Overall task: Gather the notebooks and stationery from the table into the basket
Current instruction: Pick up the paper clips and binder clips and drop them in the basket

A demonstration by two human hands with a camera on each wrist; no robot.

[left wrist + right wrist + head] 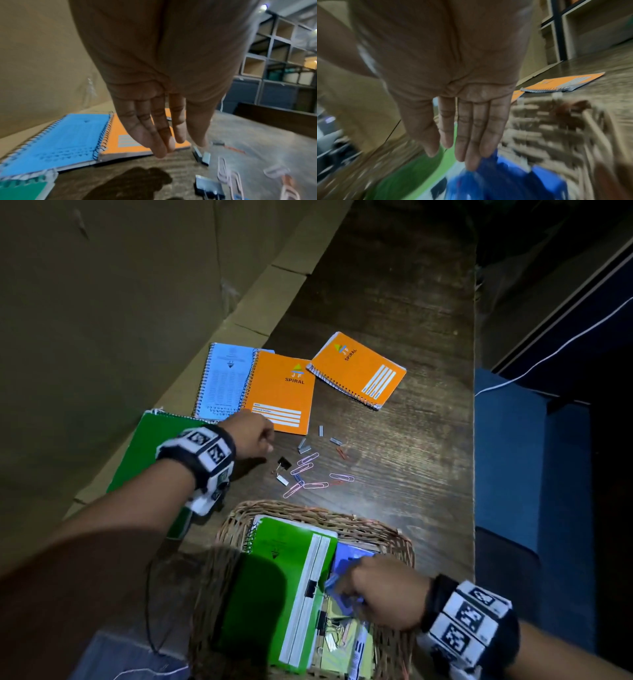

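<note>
Dark wooden table (394, 302), lit from above. Wicker basket (394, 537) at the near edge, under the right hand (380, 590). Inside it, left of that hand, a green notebook (274, 583) with black clips on its edge; blue items (505, 178) sit directly beneath the fingertips (471, 159). Right wrist view, blurred, shows the fingers straight and together, reaching down onto the blue items; nothing visibly gripped.

Left hand (250, 436) hangs above the table, beyond the basket. Left wrist view shows its fingers (154, 132) extended downward, relaxed, holding nothing. Under its wrist lies a second green notebook (150, 453), flat. Just ahead of the fingers: a blue notebook (226, 381) and an orange notebook (281, 392), overlapping side by side. Another orange notebook (359, 369) lies farther to the right, apart, angled.

Right of the left hand, between it and the basket: a black binder clip (283, 464), staple strips (302, 445) and scattered paper clips (310, 474).
</note>
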